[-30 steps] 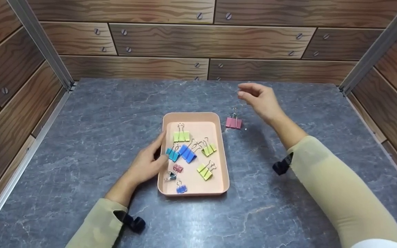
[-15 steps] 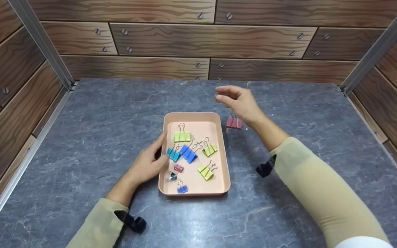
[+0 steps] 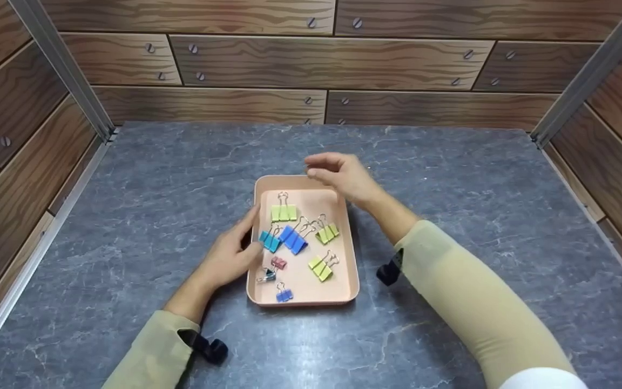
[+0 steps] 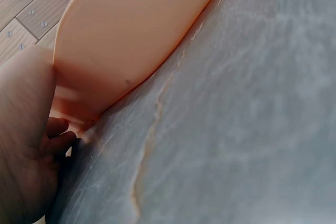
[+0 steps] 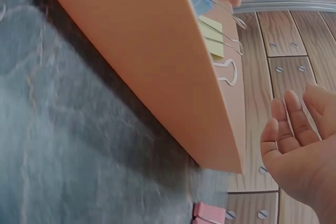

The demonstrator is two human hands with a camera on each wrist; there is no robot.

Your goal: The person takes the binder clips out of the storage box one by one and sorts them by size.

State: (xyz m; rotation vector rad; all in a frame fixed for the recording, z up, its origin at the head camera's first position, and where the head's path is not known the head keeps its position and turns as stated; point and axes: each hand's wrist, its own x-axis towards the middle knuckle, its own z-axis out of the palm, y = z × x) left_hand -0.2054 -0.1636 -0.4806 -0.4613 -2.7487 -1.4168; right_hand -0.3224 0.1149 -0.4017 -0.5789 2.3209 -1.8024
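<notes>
My left hand (image 3: 232,254) holds the left side of a pale peach tray (image 3: 304,300), thumb over the rim and fingers along the outer wall. Inside lie several binder clips: a large lime one (image 3: 284,212) at the far end, a blue one (image 3: 292,239) and a teal one (image 3: 270,241) mid-tray, and two more lime ones on the right. My right hand (image 3: 346,175) hovers over the tray's far right corner, fingers loosely bent, holding nothing. A pink binder clip (image 5: 207,213) lies on the table outside the tray; in the head view my right hand and wrist hide it.
Small clips lie in the tray's near left part: a pink one (image 3: 278,263), a dark teal one (image 3: 268,274) and a blue one (image 3: 284,295). The grey marbled table (image 3: 181,162) ends at wood-patterned walls (image 3: 246,62) at the back and sides.
My right hand has moved left from beyond the pink binder clip to above the tray's far right corner, covering the clip in the head view. My left hand and the clips stay put.
</notes>
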